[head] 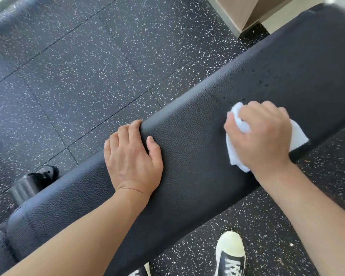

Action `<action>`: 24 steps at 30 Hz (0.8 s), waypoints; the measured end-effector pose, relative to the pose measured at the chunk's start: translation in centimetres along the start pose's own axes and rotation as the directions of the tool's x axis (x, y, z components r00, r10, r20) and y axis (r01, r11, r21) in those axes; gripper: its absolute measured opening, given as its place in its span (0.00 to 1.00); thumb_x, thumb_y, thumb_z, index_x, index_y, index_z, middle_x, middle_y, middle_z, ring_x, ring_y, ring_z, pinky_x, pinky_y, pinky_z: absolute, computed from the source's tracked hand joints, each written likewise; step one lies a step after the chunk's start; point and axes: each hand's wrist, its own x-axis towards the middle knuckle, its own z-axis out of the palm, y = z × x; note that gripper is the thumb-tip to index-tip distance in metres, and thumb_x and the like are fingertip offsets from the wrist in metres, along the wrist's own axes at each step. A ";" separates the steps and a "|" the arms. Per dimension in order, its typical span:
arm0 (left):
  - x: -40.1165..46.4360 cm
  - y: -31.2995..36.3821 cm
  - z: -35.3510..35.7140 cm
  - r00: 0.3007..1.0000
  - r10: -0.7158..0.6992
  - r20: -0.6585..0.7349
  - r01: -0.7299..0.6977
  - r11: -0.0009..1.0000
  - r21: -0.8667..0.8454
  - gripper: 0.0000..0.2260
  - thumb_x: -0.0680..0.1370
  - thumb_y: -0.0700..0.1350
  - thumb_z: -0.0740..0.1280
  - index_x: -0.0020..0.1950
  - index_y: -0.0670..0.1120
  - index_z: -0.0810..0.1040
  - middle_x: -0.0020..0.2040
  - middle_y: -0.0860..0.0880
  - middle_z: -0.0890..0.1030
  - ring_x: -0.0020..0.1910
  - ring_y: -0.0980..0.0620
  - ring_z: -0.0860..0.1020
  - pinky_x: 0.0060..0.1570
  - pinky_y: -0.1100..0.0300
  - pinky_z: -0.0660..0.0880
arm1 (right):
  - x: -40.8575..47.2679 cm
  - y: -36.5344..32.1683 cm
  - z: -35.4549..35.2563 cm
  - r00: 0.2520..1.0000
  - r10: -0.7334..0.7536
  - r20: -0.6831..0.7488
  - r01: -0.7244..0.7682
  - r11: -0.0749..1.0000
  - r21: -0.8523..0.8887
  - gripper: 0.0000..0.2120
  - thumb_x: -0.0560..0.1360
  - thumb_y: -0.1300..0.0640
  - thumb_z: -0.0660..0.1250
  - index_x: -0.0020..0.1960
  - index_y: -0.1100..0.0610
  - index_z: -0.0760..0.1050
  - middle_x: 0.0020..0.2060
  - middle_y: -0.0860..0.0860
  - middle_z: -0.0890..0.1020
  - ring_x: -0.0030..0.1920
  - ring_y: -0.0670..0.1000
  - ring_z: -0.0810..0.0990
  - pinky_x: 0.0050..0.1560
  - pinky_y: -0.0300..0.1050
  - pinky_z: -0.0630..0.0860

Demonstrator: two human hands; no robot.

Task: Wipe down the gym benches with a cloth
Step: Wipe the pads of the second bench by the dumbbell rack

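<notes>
Both hands are on the long black padded bench (pixel 197 148). The right hand (pixel 261 134) has its fingers curled around a crumpled white cloth (pixel 299 136) and presses it down on the bench top, near the edge closest to the person. The left hand (pixel 131 158) lies on the bench with nothing in it; its fingers bend over the far edge and its thumb rests on top.

Under it all is the black rubber floor with white specks (pixel 84 76), made of big square tiles. The bench runs slantwise across the view. Small wet drops (pixel 267 80) sit on the bench top just past the cloth. A black round roller pad (pixel 28 186) pokes out behind the bench on the left. A black-and-white lace-up shoe (pixel 230 253) stands on the floor below the bench.
</notes>
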 end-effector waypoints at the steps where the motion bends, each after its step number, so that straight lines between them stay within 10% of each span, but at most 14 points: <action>1: 0.0 0.0 0.0 1.000 0.002 -0.001 -0.002 1.000 0.000 0.24 0.81 0.55 0.53 0.74 0.47 0.71 0.64 0.46 0.77 0.62 0.41 0.73 0.71 0.43 0.64 | 0.8 -1.2 0.8 1.000 0.021 0.008 -0.021 1.000 0.009 0.20 0.81 0.52 0.66 0.33 0.56 0.66 0.29 0.52 0.67 0.32 0.58 0.67 0.35 0.51 0.60; 12: 0.0 -0.2 0.3 1.000 0.010 -0.014 -0.010 1.000 0.000 0.24 0.81 0.55 0.53 0.73 0.47 0.72 0.63 0.46 0.77 0.62 0.41 0.73 0.70 0.45 0.64 | -1.7 -1.0 -0.5 0.940 -0.283 0.193 0.244 0.949 0.199 0.13 0.82 0.46 0.66 0.50 0.56 0.75 0.43 0.44 0.67 0.41 0.54 0.68 0.45 0.50 0.63; 24: 0.0 0.0 0.2 1.000 0.010 -0.018 -0.010 1.000 -0.001 0.24 0.81 0.55 0.52 0.73 0.47 0.72 0.64 0.46 0.78 0.62 0.41 0.73 0.70 0.45 0.65 | 1.1 -6.5 2.7 0.996 -0.055 0.071 0.037 0.973 0.230 0.12 0.81 0.48 0.70 0.51 0.57 0.83 0.39 0.52 0.79 0.40 0.58 0.75 0.43 0.53 0.68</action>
